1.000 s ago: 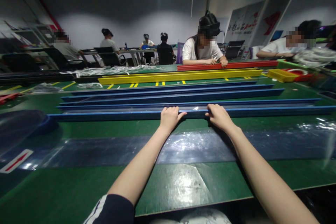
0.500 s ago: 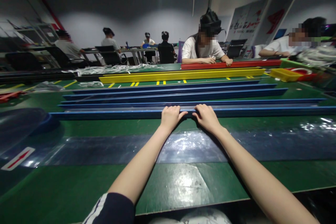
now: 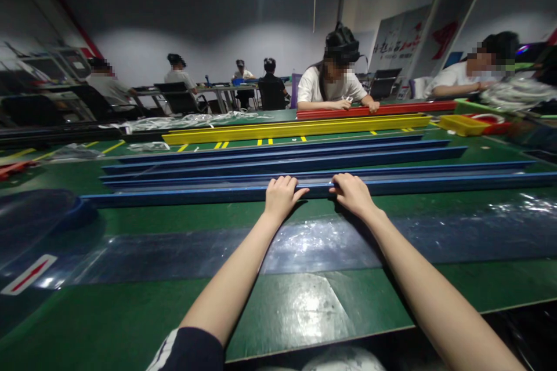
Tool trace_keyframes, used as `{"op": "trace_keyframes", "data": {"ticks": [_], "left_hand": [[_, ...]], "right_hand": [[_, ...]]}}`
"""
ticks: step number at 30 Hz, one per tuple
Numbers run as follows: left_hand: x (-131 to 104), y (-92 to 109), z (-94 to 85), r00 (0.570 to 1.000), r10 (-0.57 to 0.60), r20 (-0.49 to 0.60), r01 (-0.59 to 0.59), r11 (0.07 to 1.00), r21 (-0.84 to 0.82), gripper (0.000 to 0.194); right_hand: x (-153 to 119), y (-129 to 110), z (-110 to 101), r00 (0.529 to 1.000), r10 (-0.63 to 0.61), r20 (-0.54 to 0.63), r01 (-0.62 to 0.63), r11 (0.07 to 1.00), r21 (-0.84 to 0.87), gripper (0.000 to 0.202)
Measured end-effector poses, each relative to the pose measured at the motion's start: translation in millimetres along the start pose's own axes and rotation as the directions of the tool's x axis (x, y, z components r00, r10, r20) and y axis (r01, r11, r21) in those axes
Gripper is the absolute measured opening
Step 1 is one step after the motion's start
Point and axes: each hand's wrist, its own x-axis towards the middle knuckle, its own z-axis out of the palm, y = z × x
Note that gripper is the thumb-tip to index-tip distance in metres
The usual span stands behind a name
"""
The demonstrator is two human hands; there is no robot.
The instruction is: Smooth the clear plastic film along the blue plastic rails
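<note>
A long blue plastic channel strip (image 3: 209,193), the nearest of several, lies across the table. My left hand (image 3: 281,194) is closed over its near edge, fingers curled over the top and thumb along the front. To the right, past a short gap, my right hand (image 3: 351,192) grips the same edge, fingertips inside the channel and hidden from me. Between my forearms and beyond them on both sides stretches a flat band of clear plastic film (image 3: 165,252). It runs to a curled mass of the same film (image 3: 35,226) at the left.
More blue channel strips (image 3: 282,157) lie just behind, then a yellow strip (image 3: 296,128). Across the green table (image 3: 296,319), a co-worker's hands rest on a red strip (image 3: 409,108). A yellow tray (image 3: 463,125) and bundled white tubing (image 3: 517,93) are at the right.
My right hand has slid a little to the right along the blue strip, widening the gap between my hands. My left hand keeps its hold. The view has shifted slightly.
</note>
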Motion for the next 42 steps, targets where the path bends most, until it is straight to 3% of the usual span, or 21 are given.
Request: {"op": "trace_keyframes", "data": {"ticks": [4, 8, 42], "left_hand": [[0, 1, 0.1, 1.000, 0.013, 0.008, -0.013, 1.000, 0.000, 0.042], [0, 2, 0.6, 0.999, 0.035, 0.011, -0.035, 0.999, 0.007, 0.043], [1, 4, 5.3, 0.999, 0.036, -0.003, -0.036, 0.997, 0.066, 0.044]], "right_hand": [[-8, 26, -5, 0.998, 0.052, 0.024, -0.051, 0.997, -0.055, 0.013], [-12, 37, -7, 0.997, 0.074, 0.037, -0.072, 0.995, -0.071, 0.014], [-10, 32, -10, 0.993, 0.084, 0.078, -0.077, 0.993, -0.086, 0.013]]}}
